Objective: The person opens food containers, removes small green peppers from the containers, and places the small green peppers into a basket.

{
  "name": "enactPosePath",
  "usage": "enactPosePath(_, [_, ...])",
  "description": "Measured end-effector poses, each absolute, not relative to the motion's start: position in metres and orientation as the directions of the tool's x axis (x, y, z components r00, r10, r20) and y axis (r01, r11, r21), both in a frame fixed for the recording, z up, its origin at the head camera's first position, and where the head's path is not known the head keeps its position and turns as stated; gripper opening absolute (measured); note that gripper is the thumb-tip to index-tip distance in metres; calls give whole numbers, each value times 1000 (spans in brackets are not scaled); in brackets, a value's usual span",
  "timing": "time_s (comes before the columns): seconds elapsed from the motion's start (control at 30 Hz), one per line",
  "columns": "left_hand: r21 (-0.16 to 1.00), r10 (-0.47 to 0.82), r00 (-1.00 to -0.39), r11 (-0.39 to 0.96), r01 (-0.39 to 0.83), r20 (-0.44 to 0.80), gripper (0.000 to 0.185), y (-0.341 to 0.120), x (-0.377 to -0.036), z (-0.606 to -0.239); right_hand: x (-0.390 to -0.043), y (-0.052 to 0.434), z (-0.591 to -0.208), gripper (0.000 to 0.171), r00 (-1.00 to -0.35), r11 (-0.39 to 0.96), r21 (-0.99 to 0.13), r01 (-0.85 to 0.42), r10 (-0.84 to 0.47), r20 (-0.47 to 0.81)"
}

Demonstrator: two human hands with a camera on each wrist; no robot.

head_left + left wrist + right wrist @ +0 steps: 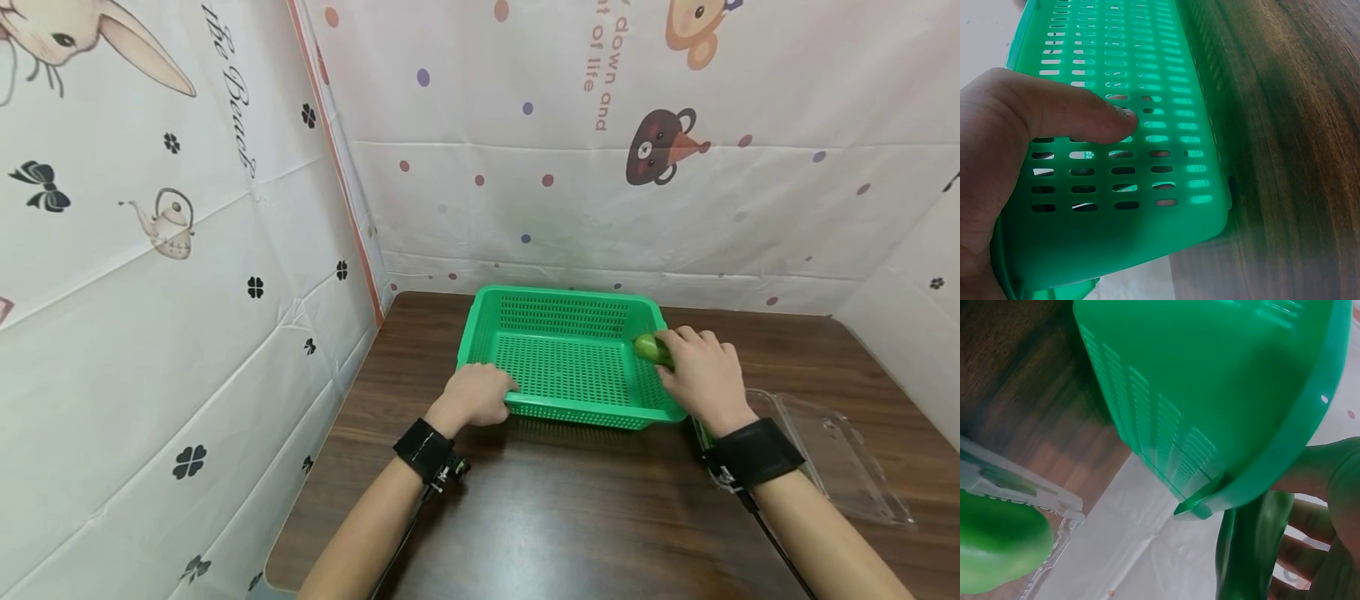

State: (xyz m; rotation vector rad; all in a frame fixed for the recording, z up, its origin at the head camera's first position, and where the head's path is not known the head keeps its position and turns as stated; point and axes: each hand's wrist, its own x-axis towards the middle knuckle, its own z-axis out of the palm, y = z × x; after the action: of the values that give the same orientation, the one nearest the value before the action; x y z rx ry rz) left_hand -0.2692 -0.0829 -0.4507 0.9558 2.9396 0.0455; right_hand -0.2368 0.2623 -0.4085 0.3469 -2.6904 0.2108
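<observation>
My left hand (478,394) grips the near left corner of a green slotted plastic basket (567,293), thumb on the inside of its wall in the left wrist view. At the basket's right side, my right hand (703,377) holds a smooth, glossy green vegetable (651,349) with a rounded end over the inside of the basket. The right wrist view shows it as a long dark green body (1250,550) beside the rim, fingers and thumb around it; its exact kind I cannot tell. Nothing lies on the visible part of the basket floor.
A clear plastic box (840,458) with its lid folded open lies on the dark wooden table (555,517) at the right, partly under my right wrist. Another smooth green vegetable (1004,540) sits in it. Patterned white sheets (465,192) hang behind and left.
</observation>
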Motion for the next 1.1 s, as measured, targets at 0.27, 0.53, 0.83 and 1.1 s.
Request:
enactPosePath(0.27, [41, 588, -808, 809, 587, -38, 43, -83, -269, -450, -241, 255, -406, 47, -885, 946, -102, -309, -246, 394])
enactPosePath(0.53, [26, 585, -810, 811, 585, -39, 42, -84, -268, -450, -247, 251, -401, 45, -897, 944, -96, -314, -262, 357])
enactPosePath(0.83, [29, 581, -813, 814, 580, -38, 43, -84, -268, -448, -252, 247, -397, 47, -895, 940, -79, -333, -289, 339])
enactPosePath(1.1, [30, 579, -814, 815, 578, -48, 43, -83, -268, -450, -256, 244, -393, 47, -907, 934, -102, -341, -298, 298])
